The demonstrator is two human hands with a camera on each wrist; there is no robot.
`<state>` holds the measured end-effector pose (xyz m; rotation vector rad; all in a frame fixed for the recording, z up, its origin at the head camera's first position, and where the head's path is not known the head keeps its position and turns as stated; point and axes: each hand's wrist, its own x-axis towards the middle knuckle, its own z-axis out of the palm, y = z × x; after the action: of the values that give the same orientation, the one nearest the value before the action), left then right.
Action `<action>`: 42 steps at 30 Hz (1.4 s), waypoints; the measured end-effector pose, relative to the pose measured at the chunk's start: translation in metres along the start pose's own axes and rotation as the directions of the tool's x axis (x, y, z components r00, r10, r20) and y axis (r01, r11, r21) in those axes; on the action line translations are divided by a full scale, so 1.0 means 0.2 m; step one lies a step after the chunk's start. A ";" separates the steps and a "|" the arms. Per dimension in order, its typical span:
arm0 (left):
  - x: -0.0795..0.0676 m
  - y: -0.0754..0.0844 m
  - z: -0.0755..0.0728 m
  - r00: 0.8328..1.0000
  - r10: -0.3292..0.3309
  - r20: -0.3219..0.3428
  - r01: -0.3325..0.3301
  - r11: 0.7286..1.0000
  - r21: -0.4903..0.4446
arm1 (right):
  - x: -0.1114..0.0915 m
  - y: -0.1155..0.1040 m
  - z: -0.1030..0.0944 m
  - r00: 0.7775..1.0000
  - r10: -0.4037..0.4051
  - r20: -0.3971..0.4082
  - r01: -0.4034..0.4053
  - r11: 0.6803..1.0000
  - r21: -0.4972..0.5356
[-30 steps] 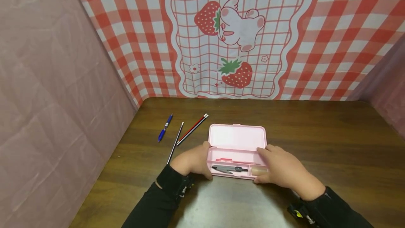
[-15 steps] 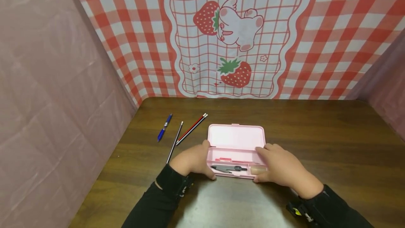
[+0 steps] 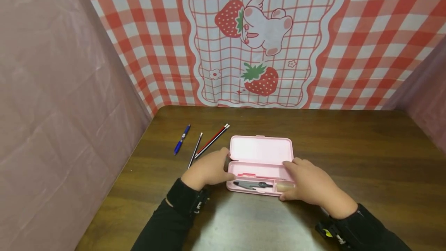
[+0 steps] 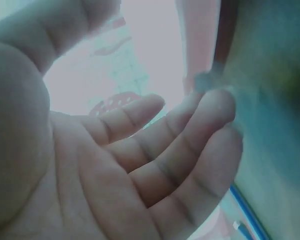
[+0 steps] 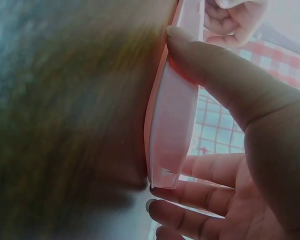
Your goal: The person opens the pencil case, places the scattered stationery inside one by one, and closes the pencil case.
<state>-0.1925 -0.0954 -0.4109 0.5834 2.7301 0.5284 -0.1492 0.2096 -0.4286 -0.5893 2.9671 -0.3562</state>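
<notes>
pink unlidded pencil case [image 3: 259,169] on brown bench [image 3: 348,138]; right grip [image 3: 310,183] holds its right end, left grip [image 3: 206,169] wide at its left.

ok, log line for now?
right hand: grips open pink case; left hand: at case's left end; compass: in case; blue pen, pencils: on table

Head view looks forward and down, wrist views close in; right shares pink case [image 3: 261,167]

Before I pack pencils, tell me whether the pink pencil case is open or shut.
Open: the pink pencil case has its lid folded back, baring the compass inside.
</notes>
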 end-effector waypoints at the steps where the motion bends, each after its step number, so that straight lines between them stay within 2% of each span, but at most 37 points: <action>1: 0.00 0.00 -0.01 1.000 0.001 -0.014 -0.001 1.000 0.000 | 0.00 0.00 0.00 1.000 0.004 0.004 -0.004 1.000 0.006; 9: -0.04 -0.05 -0.11 0.991 -0.012 -0.134 0.005 0.999 -0.054 | -0.01 0.00 0.00 1.000 0.004 -0.012 -0.004 1.000 0.028; 18: -0.06 -0.15 -0.18 0.964 -0.102 -0.244 0.084 0.993 -0.084 | 0.01 0.02 0.03 1.000 0.013 -0.018 -0.012 0.998 0.065; 24: -0.05 -0.22 -0.20 0.940 -0.185 -0.286 0.171 0.983 -0.072 | 0.01 0.02 0.03 1.000 0.016 -0.022 -0.014 0.996 0.089; 31: -0.03 -0.29 -0.19 0.921 -0.258 -0.293 0.257 0.966 -0.044 | 0.01 0.02 0.04 0.999 0.023 -0.024 -0.020 0.995 0.100; 42: -0.01 -0.36 -0.15 0.903 -0.356 -0.242 0.365 0.931 -0.009 | 0.01 0.03 0.04 1.000 0.026 -0.015 -0.024 0.994 0.110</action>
<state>-0.2255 -0.1662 -0.4145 0.0085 2.9798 0.4799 -0.1526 0.2124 -0.4376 -0.5386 2.9441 -0.5206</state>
